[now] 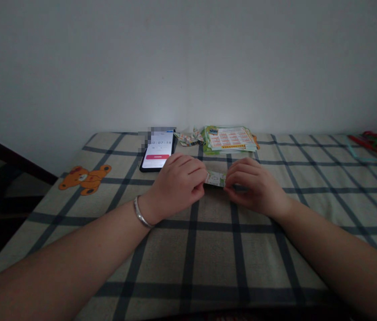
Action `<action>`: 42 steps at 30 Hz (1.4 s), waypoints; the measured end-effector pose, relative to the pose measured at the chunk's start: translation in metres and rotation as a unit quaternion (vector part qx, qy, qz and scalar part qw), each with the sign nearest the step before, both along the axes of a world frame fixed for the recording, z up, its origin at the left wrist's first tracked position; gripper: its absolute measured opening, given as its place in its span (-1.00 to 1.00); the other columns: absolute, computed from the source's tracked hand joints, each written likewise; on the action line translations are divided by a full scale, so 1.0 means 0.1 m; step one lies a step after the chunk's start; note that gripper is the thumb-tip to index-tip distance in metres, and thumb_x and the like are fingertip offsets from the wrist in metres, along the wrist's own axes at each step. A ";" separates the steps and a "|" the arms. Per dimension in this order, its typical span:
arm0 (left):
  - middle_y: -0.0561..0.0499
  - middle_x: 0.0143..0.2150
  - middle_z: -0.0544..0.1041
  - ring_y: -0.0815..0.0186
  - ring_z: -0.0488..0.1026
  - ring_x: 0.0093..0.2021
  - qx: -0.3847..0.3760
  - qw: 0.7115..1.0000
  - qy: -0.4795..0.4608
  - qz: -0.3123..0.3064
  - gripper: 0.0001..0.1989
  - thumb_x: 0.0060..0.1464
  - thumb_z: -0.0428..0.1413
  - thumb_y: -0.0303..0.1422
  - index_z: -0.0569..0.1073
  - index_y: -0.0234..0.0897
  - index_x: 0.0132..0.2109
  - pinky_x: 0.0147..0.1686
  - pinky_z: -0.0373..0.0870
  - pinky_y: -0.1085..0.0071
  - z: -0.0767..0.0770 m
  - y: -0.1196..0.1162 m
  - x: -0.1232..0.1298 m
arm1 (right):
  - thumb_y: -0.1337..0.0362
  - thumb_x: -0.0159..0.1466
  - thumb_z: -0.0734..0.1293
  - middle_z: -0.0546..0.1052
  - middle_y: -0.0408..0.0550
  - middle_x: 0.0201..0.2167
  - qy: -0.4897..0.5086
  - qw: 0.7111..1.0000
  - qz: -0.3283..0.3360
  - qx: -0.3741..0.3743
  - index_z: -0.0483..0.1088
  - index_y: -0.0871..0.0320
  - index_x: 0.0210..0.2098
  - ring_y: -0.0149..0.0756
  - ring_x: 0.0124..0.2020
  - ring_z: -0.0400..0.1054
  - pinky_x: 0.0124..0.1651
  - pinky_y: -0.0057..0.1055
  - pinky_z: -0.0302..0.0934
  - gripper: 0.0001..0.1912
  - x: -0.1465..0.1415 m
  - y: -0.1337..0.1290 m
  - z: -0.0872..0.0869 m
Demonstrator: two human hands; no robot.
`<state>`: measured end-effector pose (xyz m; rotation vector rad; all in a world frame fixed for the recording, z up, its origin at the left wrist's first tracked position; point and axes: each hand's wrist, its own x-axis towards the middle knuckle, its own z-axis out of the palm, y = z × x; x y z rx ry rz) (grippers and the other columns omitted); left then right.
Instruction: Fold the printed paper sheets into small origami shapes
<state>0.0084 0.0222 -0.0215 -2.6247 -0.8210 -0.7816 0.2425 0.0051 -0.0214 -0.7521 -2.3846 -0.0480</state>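
Observation:
A small strip of folded printed paper, whitish with green patches, stretches between my two hands just above the checked cloth. My left hand, with a silver bangle at the wrist, is closed on the paper's left end. The right end is pinched by my right hand, its fingers curled toward the thumb. Both ends of the paper are hidden by my fingers. Just behind my left hand lies a phone with a lit timer screen. Beyond the hands, a crumpled or folded piece of printed paper rests by the phone.
A stack of printed sheets lies near the wall. An orange bear figure is at the left of the checked tablecloth. Tangled red, green and pale blue cords lie at the far right.

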 end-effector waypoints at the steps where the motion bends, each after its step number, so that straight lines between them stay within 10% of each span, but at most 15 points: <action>1: 0.01 -0.22 0.54 0.19 0.42 -0.17 -0.002 1.000 0.000 0.003 -0.94 0.01 0.09 -0.51 0.43 -0.27 -0.34 -0.10 0.28 0.21 0.00 0.00 0.00 | 0.42 0.21 0.33 0.51 -0.02 -0.37 0.002 1.000 -0.002 -0.002 0.39 0.15 -0.38 -0.21 -0.25 0.35 -0.18 -0.26 0.28 -0.94 0.01 0.00 0.00; 34: 0.01 -0.28 0.39 0.29 0.37 -0.23 -0.139 0.977 -0.154 0.044 -0.92 0.07 0.04 -0.51 0.30 -0.28 -0.26 -0.20 0.35 0.32 -0.05 0.10 -0.08 | 0.47 0.12 0.33 0.52 -0.06 -0.36 0.034 0.998 -0.033 -0.043 0.32 0.10 -0.37 -0.18 -0.22 0.39 -0.10 -0.20 0.27 -0.84 0.23 0.09 0.04; 42: -0.06 -0.12 0.47 0.21 0.43 -0.08 -0.134 0.990 -0.044 0.002 -0.82 0.14 0.12 -0.45 0.45 -0.28 -0.09 -0.08 0.40 0.27 -0.06 0.07 -0.04 | 0.43 0.18 0.30 0.51 -0.03 -0.34 -0.018 0.998 -0.021 -0.057 0.33 0.11 -0.34 -0.20 -0.23 0.37 -0.18 -0.25 0.29 -0.90 0.13 0.03 0.02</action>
